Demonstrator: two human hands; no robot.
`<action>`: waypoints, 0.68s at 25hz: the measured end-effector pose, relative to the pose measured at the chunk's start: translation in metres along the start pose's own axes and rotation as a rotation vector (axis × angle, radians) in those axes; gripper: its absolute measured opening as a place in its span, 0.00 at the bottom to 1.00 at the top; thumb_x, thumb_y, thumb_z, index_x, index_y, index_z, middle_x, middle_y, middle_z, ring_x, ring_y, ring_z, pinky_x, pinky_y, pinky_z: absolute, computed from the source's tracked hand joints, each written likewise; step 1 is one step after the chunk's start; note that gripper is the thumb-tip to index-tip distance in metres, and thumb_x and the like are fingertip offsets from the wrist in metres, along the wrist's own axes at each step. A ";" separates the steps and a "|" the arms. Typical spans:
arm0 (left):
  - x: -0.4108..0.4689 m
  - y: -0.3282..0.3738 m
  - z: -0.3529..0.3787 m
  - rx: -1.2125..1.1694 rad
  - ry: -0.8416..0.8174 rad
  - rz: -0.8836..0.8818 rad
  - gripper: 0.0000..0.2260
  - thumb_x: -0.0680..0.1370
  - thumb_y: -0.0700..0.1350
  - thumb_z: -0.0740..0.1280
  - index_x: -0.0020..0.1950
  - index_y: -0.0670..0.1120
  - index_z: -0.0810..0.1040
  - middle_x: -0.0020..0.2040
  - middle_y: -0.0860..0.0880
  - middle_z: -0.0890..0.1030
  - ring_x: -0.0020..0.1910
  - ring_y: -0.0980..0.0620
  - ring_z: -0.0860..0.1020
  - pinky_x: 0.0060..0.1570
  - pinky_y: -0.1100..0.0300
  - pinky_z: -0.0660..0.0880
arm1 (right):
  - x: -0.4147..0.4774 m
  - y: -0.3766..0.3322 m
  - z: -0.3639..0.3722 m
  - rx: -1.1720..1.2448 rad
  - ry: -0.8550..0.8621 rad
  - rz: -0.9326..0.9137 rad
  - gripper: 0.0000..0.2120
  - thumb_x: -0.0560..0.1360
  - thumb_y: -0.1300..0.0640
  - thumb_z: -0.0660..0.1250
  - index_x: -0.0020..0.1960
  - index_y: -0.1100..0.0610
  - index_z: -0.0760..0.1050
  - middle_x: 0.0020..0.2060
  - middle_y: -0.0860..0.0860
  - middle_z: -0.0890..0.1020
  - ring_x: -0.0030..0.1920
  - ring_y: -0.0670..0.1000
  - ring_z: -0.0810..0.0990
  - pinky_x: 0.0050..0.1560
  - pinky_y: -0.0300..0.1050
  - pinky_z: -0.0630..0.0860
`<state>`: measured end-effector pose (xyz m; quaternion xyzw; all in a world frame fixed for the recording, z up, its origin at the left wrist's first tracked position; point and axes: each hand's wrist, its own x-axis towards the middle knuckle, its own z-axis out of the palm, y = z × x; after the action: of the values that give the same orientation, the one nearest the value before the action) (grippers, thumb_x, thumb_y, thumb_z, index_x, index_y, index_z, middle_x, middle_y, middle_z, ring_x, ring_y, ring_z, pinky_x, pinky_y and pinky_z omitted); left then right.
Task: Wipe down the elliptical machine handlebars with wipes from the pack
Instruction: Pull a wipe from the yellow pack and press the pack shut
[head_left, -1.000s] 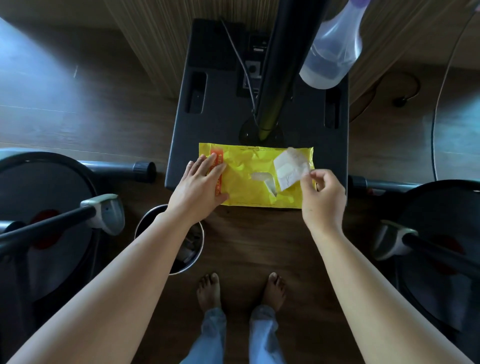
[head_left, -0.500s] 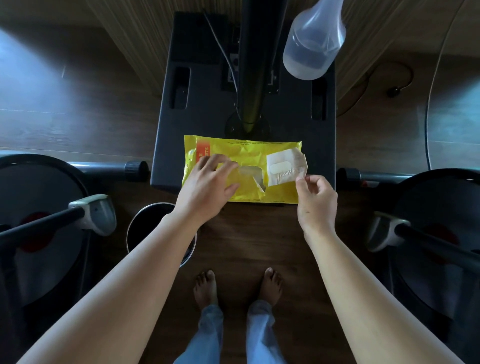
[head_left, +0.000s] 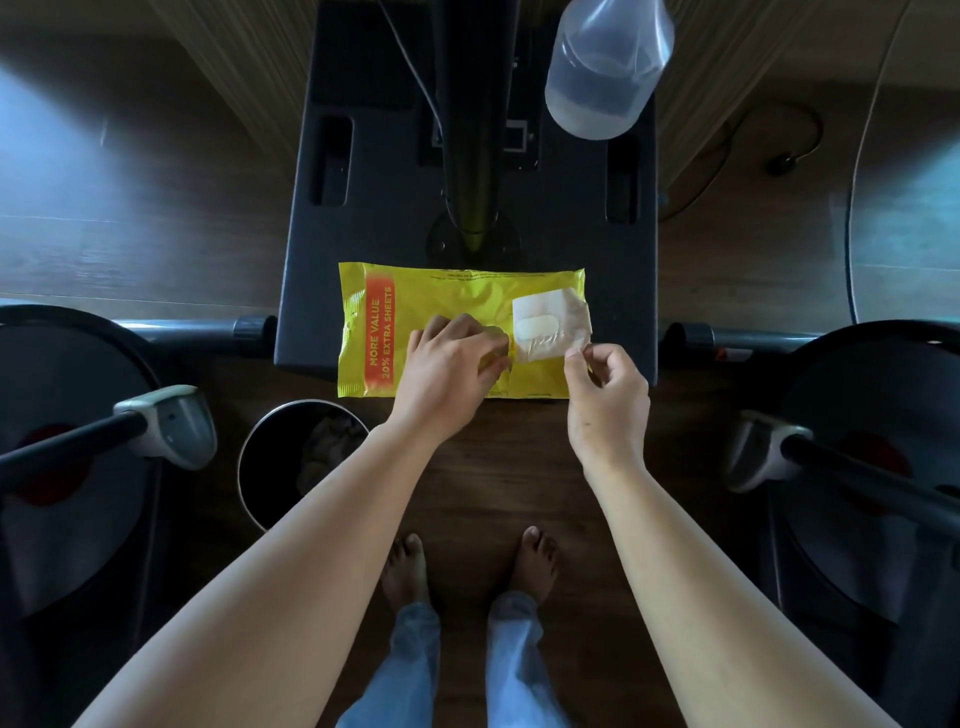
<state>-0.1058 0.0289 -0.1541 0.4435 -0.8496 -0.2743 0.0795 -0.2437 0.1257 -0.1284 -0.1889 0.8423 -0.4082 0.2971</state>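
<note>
Head view shows spray bottle (head_left: 608, 67) beyond pack (head_left: 447, 291), bin (head_left: 270, 467) near it.

Dark wood-plank floor (head_left: 156, 208) fills the frame, washed with bluish light at upper left and upper right; a thin cable (head_left: 782, 164) loops at upper right.

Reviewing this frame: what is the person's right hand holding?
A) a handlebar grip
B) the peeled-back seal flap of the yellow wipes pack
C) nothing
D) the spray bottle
B: the right hand pinches the lower corner of the white seal flap, which is folded open on the yellow wipes pack.
</note>
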 end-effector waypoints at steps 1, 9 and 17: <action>0.000 0.000 0.001 -0.018 0.005 -0.009 0.07 0.79 0.47 0.71 0.57 0.51 0.84 0.52 0.51 0.80 0.56 0.44 0.72 0.53 0.51 0.65 | 0.001 0.001 0.000 -0.007 -0.002 -0.006 0.06 0.80 0.51 0.66 0.50 0.54 0.77 0.42 0.42 0.79 0.45 0.39 0.77 0.39 0.22 0.70; 0.001 0.010 0.008 -0.121 0.042 -0.139 0.08 0.78 0.50 0.71 0.56 0.52 0.85 0.50 0.52 0.78 0.55 0.46 0.69 0.53 0.54 0.60 | 0.003 0.007 -0.002 -0.005 -0.016 -0.002 0.08 0.81 0.51 0.65 0.52 0.55 0.77 0.45 0.48 0.81 0.47 0.46 0.79 0.42 0.32 0.73; 0.002 0.017 0.013 -0.088 0.056 -0.163 0.03 0.76 0.49 0.73 0.48 0.52 0.85 0.48 0.56 0.72 0.54 0.47 0.66 0.53 0.54 0.57 | 0.000 0.007 0.000 -0.023 -0.016 -0.004 0.06 0.81 0.51 0.65 0.50 0.53 0.76 0.44 0.44 0.80 0.46 0.42 0.79 0.38 0.26 0.72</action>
<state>-0.1240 0.0400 -0.1567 0.5147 -0.7953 -0.3044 0.1001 -0.2442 0.1294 -0.1339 -0.1974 0.8442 -0.3974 0.3008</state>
